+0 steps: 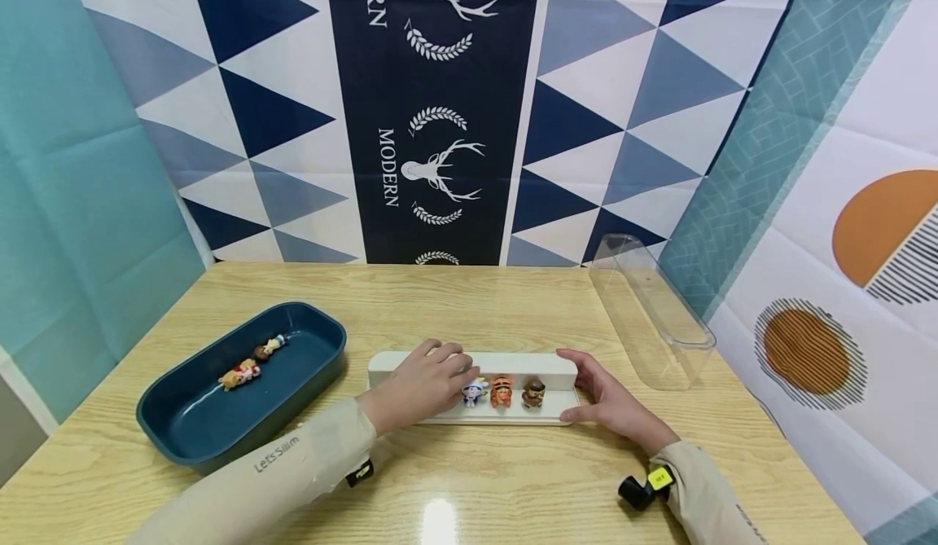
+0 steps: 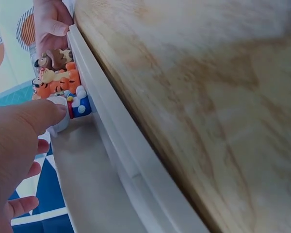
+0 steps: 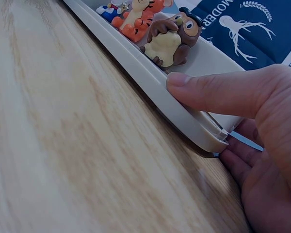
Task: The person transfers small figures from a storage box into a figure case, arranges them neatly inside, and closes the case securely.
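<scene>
A long white display base (image 1: 484,424) with a raised back lies across the table. Three small figurines stand on it side by side: a white and blue figurine (image 2: 80,104), an orange tiger figurine (image 1: 501,392) and a brown owl figurine (image 3: 177,39). My left hand (image 1: 428,382) reaches over the base and pinches the white and blue figurine at its white head, beside the tiger; part of the grip is hidden. At the base's right end, my right hand (image 1: 611,398) grips it, thumb on the front rim (image 3: 145,92) and fingers round the end.
To the left stands a dark blue tub (image 1: 242,435) with more small figurines (image 1: 242,374) lying inside. A clear plastic cover (image 1: 645,317) lies at the back right of the wooden table (image 1: 513,488). Patterned cloth (image 1: 432,162) hangs behind.
</scene>
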A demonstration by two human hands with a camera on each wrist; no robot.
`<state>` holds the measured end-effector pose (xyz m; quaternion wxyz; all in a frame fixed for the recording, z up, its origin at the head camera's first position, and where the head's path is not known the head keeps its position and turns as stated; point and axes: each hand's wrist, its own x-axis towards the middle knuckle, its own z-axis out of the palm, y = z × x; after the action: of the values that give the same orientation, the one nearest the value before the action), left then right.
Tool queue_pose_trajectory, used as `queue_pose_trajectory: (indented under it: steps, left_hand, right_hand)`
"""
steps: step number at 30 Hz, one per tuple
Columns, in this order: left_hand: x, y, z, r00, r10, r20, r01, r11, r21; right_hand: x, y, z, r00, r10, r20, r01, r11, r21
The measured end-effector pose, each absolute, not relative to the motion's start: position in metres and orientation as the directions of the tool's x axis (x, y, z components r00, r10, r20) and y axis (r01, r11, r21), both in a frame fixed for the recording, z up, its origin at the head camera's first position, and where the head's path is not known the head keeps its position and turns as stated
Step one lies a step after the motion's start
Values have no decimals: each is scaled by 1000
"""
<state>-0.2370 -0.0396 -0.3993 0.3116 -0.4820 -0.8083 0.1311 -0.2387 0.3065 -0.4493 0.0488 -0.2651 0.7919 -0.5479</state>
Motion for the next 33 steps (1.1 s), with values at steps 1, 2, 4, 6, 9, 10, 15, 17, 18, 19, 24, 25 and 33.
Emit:
queue_pose_trajectory:
  steps: [1,2,4,6,9,10,15,17,18,19,24,25,33]
  left_hand:
    - [-237,-41,-398,-339,859,383,696,503,-513]
    - [-237,-42,-397,-337,858,387,695,504,-513]
    - [-236,-45,-395,-337,858,388,697,504,-510]
    - [-236,-48,-392,-342,859,380,700,503,-507]
    - [-235,-54,-389,-363,861,356,704,504,-500]
    - [-234,-56,-387,-369,862,348,703,503,-502]
    - [-232,-69,-378,-387,863,324,692,504,-516]
    - [-230,-74,-374,-397,861,319,688,509,-518]
    - [-230,-76,-373,-404,858,316,683,513,-519]
    - [-230,-79,-371,-413,854,315,679,520,-518]
    - [-230,-90,-363,-450,832,326,659,555,-507]
    - [-230,-93,-362,-452,828,331,656,561,-505]
    - [-231,-111,-357,-462,815,350,649,580,-492]
  right_hand:
    - [-239,307,-449,-856,-473,209,-363,260,-895]
    - [-239,306,-449,-855,-475,206,-359,259,-897]
    - [-240,307,-448,-855,-476,206,-360,259,-896]
    - [-240,307,-447,-855,-474,213,-366,260,-893]
    - [-240,306,-447,-852,-472,226,-380,262,-887]
    - [-240,306,-447,-851,-472,231,-385,262,-885]
    - [-241,306,-446,-846,-477,239,-394,257,-882]
    - [-241,306,-446,-849,-474,235,-390,260,-883]
    - [-241,306,-447,-851,-472,231,-386,263,-884]
    - [-241,306,-447,-853,-470,228,-382,264,-886]
    - [-241,307,-448,-857,-464,225,-378,268,-886]
    - [-241,307,-449,-856,-465,227,-379,265,-887]
    - [-240,306,-452,-844,-474,251,-404,253,-879]
